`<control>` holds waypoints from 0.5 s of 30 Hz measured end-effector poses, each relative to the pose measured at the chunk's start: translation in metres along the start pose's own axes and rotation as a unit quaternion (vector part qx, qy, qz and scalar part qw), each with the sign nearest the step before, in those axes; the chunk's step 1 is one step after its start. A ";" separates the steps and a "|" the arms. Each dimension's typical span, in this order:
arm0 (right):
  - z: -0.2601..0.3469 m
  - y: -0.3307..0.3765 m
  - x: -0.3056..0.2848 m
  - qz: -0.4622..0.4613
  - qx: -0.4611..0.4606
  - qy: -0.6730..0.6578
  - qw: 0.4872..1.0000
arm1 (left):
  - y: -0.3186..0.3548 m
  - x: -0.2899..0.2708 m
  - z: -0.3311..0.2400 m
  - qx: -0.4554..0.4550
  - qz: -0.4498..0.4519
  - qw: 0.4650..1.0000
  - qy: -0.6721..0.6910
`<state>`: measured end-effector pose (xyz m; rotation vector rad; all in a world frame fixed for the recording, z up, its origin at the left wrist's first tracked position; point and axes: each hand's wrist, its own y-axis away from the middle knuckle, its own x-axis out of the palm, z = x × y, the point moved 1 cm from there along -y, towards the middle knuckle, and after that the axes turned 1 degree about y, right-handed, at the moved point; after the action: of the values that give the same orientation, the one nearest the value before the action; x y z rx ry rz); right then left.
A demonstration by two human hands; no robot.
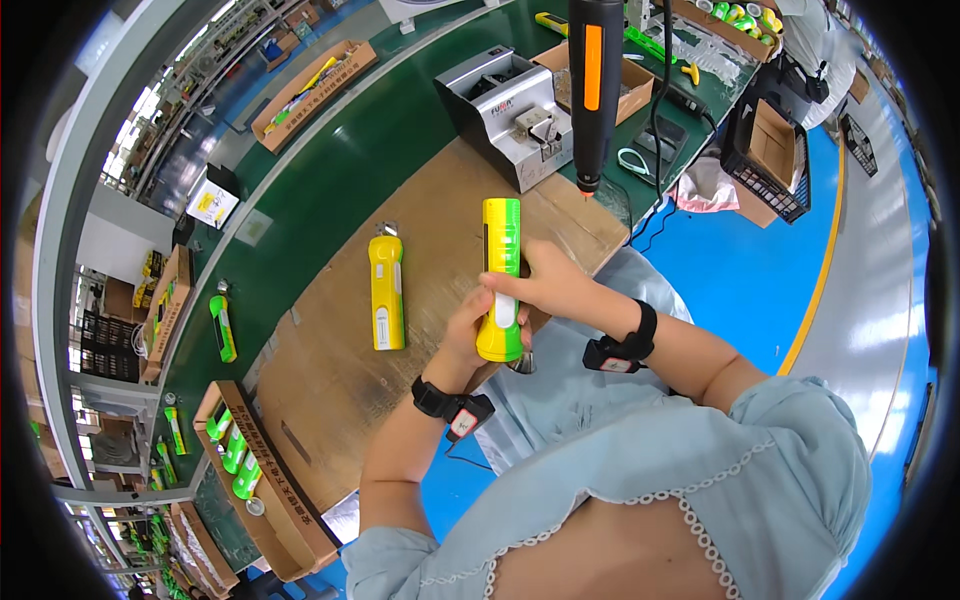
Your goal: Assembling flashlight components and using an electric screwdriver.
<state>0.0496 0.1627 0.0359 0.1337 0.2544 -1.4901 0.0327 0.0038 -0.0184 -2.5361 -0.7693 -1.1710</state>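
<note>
A yellow and green flashlight [502, 235] is held nearly upright in both hands over the edge of the cardboard sheet. My left hand [466, 328] is closed round its lower left side. From the right, my right hand [552, 280] grips its middle, thumb across the front. Below the flashlight, a small shiny metal part [523, 364] shows; whether it belongs to the flashlight I cannot tell. A second yellow and green flashlight [386, 295] lies to the left on the cardboard, its metal part at the far end.
A cardboard sheet [330, 400] covers the green bench [330, 180]. Beyond my hands stands a grey machine [510, 125], with a black and orange electric screwdriver [594, 90] hanging beside it. At left are a cardboard box [285, 515] of green flashlights and a loose flashlight [222, 325].
</note>
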 end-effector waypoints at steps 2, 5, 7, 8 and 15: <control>-0.019 0.004 -0.006 -0.038 -0.058 0.039 0.997 | -0.002 0.001 -0.002 -0.012 -0.017 1.000 -0.019; -0.041 0.018 -0.020 -0.019 -0.072 0.046 0.996 | -0.005 0.001 -0.011 -0.006 -0.021 0.999 0.039; -0.057 0.026 -0.033 -0.026 -0.080 0.107 0.991 | -0.007 -0.003 -0.017 0.001 -0.015 0.999 0.045; -0.063 0.030 -0.040 -0.029 -0.085 0.104 0.990 | -0.009 -0.004 -0.018 0.010 -0.008 0.998 0.057; -0.081 0.019 -0.070 -0.193 -0.186 0.102 0.958 | -0.030 -0.016 -0.041 0.114 -0.360 0.916 -0.137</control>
<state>0.0575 0.2519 -0.0257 -0.0710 0.7558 -1.7871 -0.0183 0.0058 -0.0037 -2.2867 -1.9003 -0.8079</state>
